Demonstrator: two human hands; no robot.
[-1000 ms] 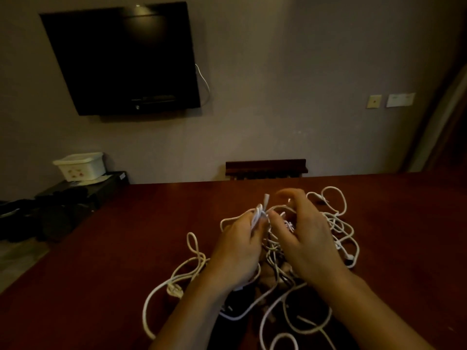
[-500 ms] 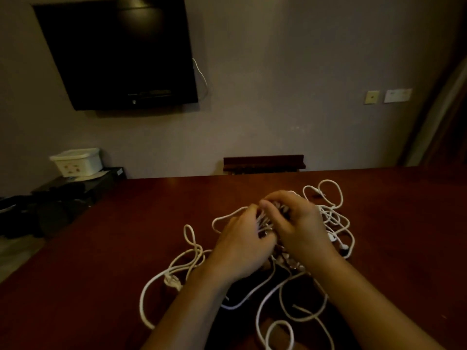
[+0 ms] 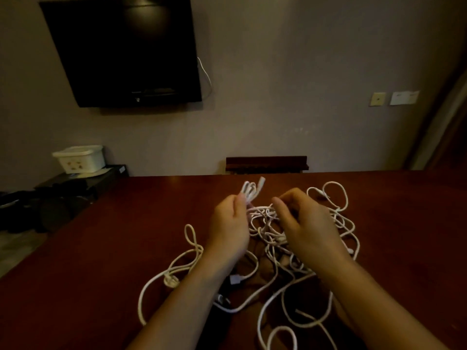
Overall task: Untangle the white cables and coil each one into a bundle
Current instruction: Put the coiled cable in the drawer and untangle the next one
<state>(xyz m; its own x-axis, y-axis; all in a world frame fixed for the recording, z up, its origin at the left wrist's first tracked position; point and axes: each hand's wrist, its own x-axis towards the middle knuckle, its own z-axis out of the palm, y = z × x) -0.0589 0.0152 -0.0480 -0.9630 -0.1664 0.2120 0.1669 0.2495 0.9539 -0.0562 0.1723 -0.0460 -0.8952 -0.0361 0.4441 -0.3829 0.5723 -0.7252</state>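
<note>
While most of the white cables lie as one knotted heap on the counter, the job looks barely begun: no finished bundle shows anywhere in view. Loops trail off the heap on every side, w/ one long loop running out to the near left, another curling at the far right, and more slack draped toward the person between the forearms. A white plug sits on the left-hand loop, and a small connector lies near the left wrist. So, as I judge it, nearly all the untangling and all the coiling are left to do.

Left hand: raised above the heap, fingers curled, thumb and fingertips pinching a short folded bunch of cable whose connector end sticks up and away. That bunch looks like the start of one coil, or just a freed end; can't tell which. A strand runs from it down into the knot.

Right hand: just beside the left, over the heap's middle, fingers bent in toward the palm and reaching into the strands at the top of the knot. It prob. pinches a strand there, but the fingertips are turned away from the camera, so the hold itself can't be confirmed. The two hands are close but not touching.
</note>
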